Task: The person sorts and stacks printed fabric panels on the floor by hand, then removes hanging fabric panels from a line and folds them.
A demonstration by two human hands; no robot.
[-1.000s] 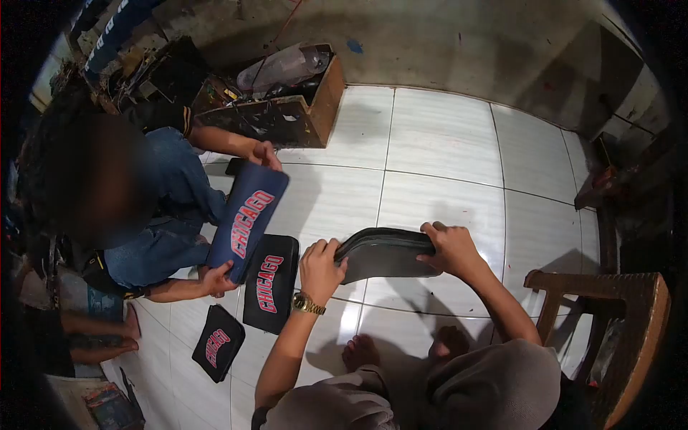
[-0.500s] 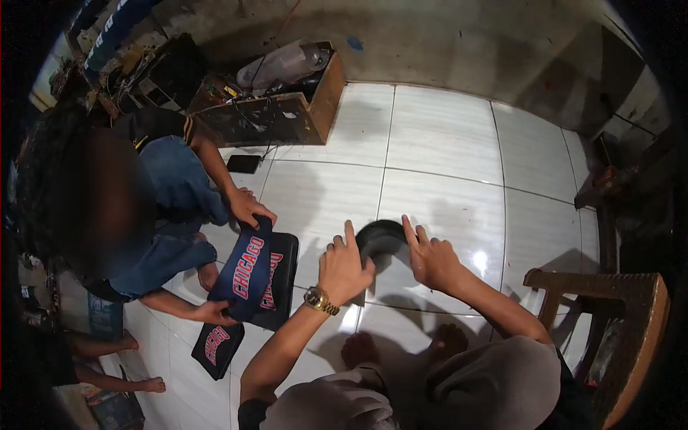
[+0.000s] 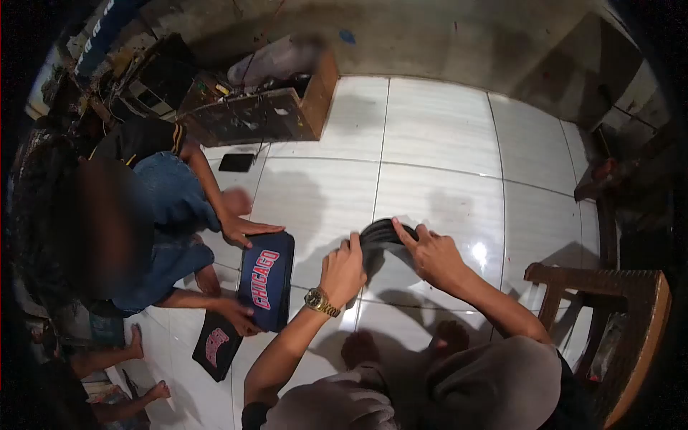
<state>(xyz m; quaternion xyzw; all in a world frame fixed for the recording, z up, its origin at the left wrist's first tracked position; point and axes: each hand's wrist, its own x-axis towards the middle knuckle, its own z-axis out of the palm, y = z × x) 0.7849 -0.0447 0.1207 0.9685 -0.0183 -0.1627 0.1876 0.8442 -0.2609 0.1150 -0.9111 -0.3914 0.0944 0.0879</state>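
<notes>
A dark, flexible piece [image 3: 381, 231] is bent into an arch between my two hands, above the tiled floor. My left hand [image 3: 344, 272], with a gold watch on its wrist, grips the left end. The right end is in my right hand [image 3: 428, 254], whose index finger lies along the outside of the bend. To the left, a co-worker's two hands rest on a navy panel [image 3: 265, 281] with CHICAGO lettering, which lies on a stack. A smaller black CHICAGO piece [image 3: 217, 345] lies on the floor beside it, partly under the co-worker's forearm.
A co-worker in jeans [image 3: 172, 193] sits at the left. Behind is a wooden box [image 3: 251, 120] holding assorted items, with a black phone [image 3: 236, 163] on the floor before it. A wooden chair [image 3: 609, 279] stands at the right. Another person's feet show at lower left.
The dark piece went from a shallow curve to a tight arch as my hands came closer together. The co-worker lowered the navy panel from the air onto the stack.
</notes>
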